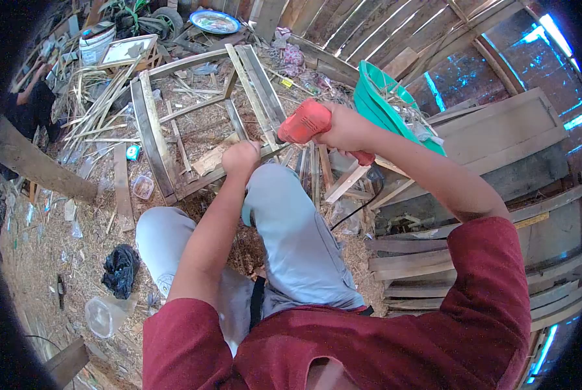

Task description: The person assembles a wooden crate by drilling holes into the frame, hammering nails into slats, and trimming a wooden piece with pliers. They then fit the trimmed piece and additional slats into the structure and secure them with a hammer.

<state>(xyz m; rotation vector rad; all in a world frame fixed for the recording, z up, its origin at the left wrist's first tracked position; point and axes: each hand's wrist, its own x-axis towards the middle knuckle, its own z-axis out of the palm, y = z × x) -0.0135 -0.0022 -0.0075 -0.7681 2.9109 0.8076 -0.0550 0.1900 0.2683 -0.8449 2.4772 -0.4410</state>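
My right hand (339,130) is wrapped round the handle of a red power drill (306,121), whose tip points left at the near right corner of a wooden frame (153,123). Close to that tip, my left hand (241,158) is closed on the frame's near bar, beside my raised knee. Whether its fingers pinch something small cannot be made out. The frame lies on the littered ground, with upright-looking slats and crosspieces inside it. From the drill a black cable (359,207) runs down past my leg.
A green basin (375,97) holding scraps stands at the right, near stacked wooden panels (492,140). A tape measure (133,152), a black plastic bag (120,269) and a clear container (102,316) lie at the left. Another person (34,107) is at the far left.
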